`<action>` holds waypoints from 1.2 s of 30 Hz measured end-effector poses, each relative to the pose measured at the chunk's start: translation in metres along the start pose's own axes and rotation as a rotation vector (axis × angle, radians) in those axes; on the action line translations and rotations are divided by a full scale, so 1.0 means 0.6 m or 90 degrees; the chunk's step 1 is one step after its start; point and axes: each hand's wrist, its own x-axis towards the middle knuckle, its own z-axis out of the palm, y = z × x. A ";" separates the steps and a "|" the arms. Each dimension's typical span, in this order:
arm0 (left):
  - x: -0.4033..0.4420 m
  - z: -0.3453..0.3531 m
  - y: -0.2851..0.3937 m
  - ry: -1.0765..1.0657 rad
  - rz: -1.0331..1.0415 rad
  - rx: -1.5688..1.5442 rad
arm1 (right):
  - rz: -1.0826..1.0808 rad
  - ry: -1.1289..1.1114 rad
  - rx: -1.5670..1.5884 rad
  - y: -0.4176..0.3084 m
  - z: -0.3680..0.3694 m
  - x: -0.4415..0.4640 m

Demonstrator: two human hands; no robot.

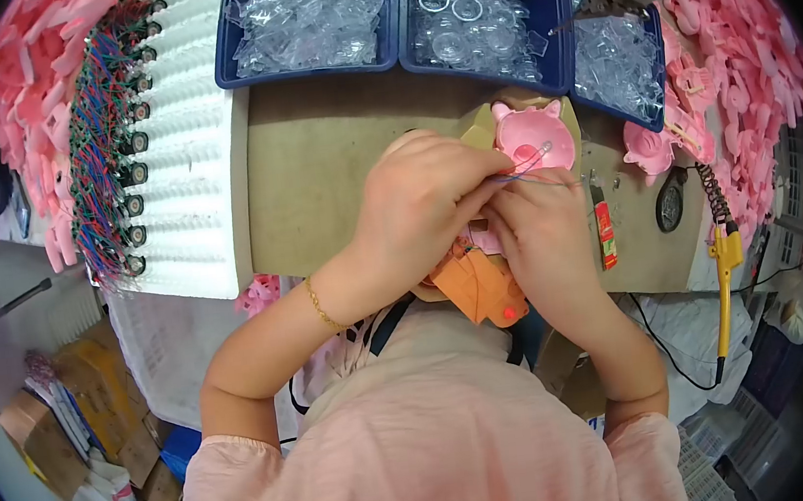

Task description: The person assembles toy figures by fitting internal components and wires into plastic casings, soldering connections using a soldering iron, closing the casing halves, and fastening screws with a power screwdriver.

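Observation:
My left hand is closed in a pinch on thin wires, which look bluish and reddish. My right hand meets it from the other side, fingers also pinched on the wires. Just beyond the fingertips lies a pink animal-shaped shell with two ears, its hollow side facing up. A small clear bulb-like piece on a wire lies over the hollow. Below my hands is an orange piece with a red spot at its lower end, partly hidden by my right hand.
Blue bins of clear plastic parts stand at the back. A white ridged tray at left carries wired round parts. Right of my hands lie a red-and-green utility item, a black oval part and a yellow-handled tool. Pink pieces pile up at right.

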 end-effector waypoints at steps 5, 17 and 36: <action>0.010 -0.017 0.007 0.056 -0.052 -0.047 | 0.005 0.033 -0.009 0.002 -0.016 -0.035; 0.034 -0.037 0.005 -0.038 -0.359 -0.383 | -0.016 -0.037 0.095 -0.020 -0.070 -0.055; -0.150 -0.040 -0.002 0.005 0.162 0.317 | -0.123 -0.114 0.029 0.004 -0.078 0.001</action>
